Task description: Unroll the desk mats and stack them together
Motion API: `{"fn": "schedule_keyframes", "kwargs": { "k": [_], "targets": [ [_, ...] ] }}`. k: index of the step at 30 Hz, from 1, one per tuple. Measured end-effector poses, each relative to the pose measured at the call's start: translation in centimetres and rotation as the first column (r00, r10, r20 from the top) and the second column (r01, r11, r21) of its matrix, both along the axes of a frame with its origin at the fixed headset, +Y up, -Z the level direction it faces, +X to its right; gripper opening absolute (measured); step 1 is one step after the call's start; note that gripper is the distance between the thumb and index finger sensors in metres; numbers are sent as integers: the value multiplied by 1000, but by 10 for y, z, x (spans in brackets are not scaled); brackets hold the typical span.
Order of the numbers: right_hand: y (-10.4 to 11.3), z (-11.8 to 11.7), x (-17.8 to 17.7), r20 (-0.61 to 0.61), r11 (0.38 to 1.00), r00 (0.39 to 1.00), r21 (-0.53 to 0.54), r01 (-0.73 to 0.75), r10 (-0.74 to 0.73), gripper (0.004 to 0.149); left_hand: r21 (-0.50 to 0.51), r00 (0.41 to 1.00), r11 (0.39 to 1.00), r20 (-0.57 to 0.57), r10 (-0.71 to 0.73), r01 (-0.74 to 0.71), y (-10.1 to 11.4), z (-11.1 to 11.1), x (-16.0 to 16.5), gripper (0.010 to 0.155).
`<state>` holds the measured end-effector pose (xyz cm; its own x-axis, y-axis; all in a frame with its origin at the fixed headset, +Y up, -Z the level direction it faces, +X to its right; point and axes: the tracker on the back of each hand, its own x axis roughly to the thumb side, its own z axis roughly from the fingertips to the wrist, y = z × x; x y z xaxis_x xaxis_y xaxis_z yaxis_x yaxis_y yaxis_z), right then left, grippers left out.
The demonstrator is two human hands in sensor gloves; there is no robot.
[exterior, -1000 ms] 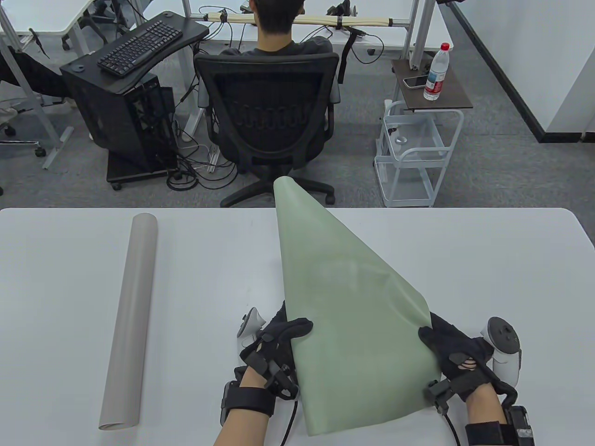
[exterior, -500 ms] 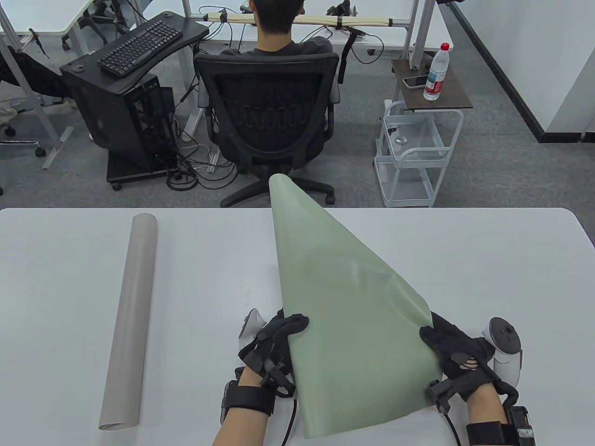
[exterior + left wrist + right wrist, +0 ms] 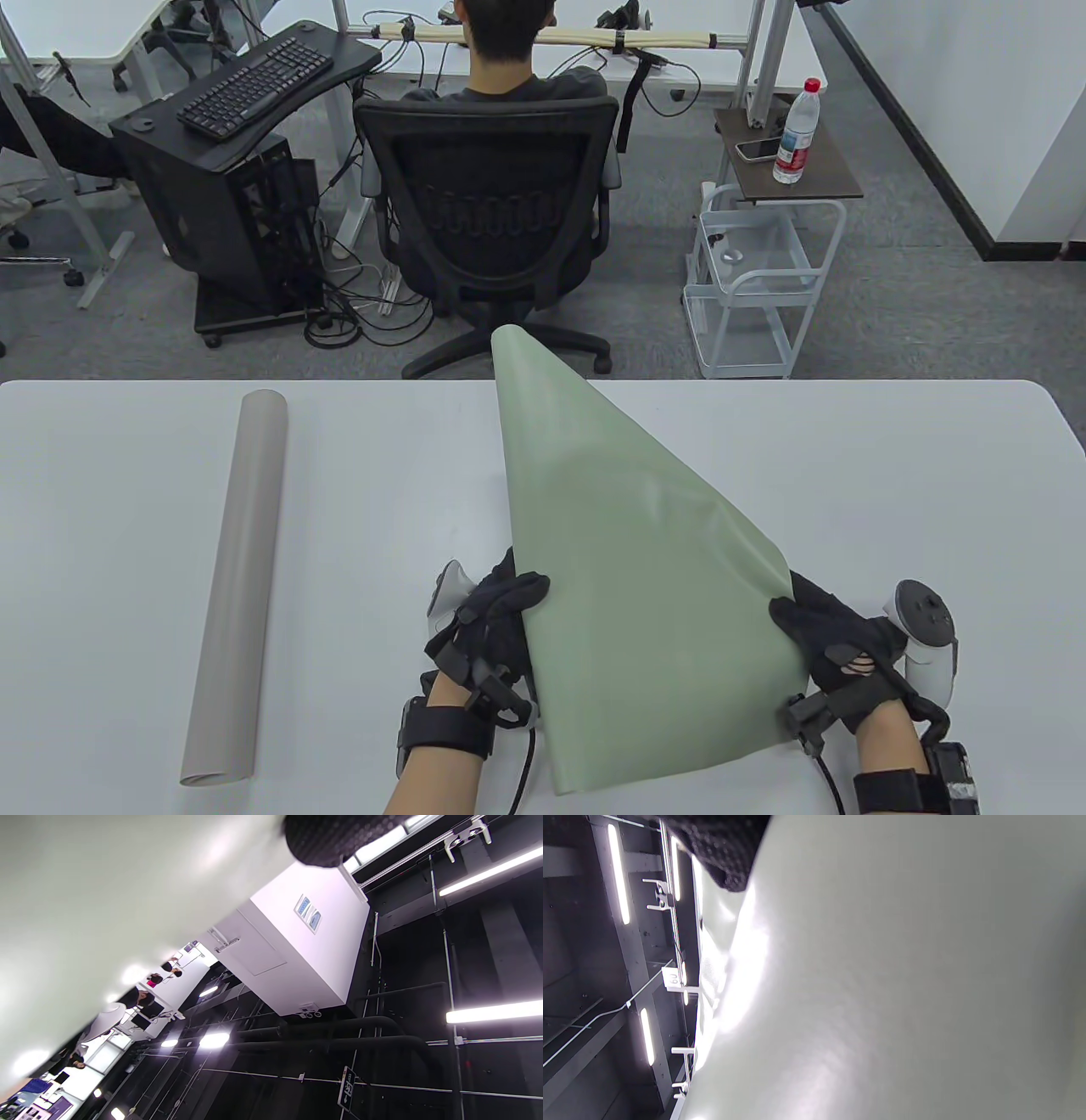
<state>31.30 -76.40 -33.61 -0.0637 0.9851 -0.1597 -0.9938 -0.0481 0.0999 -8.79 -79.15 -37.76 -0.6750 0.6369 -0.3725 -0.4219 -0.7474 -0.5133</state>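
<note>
Table view: green mat [image 3: 628,543] lifted above the white table [image 3: 891,475], opened wide near the hands and narrowing to a loose cone toward its far tip, which reaches past the far table edge. Left hand [image 3: 492,632] gripping the left edge of the mat, thumb curled over the top face, other fingers hidden under the sheet. Right hand [image 3: 836,649] gripping the right edge, thumb pressed on the rim, remaining fingers underneath. White tracker on the back of each hand. Grey mat [image 3: 233,586] lying rolled as a long tube on the left part of the table, well apart from both hands. Beyond the table, a person seated in a black office chair [image 3: 488,212], a keyboard [image 3: 254,85] on a black stand, a water bottle [image 3: 797,132] on a small side table.

Left wrist view: pale mat surface [image 3: 106,921] filling the upper left, one dark gloved fingertip [image 3: 335,836] at the top edge resting against it; ceiling lights and a white wall behind. Other fingers not in sight.

Right wrist view: mat surface [image 3: 903,984] covering most of the frame, close and blurred; dark gloved fingertip [image 3: 725,844] at the top touching its edge; ceiling lamps at the left.
</note>
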Motion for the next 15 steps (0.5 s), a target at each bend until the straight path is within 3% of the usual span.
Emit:
{"fn": "schedule_keyframes", "kwargs": {
  "k": [10,15],
  "targets": [
    [1,0,0,3,1000,1000,-1,6,-6,47,-39,999,999,-21,-38,37,-8,-1,0,98],
    [0,1,2,29,999,999,-9,-43,43,46,-33,992,991,15,-126,126,-4,0,3,82]
  ]
}}
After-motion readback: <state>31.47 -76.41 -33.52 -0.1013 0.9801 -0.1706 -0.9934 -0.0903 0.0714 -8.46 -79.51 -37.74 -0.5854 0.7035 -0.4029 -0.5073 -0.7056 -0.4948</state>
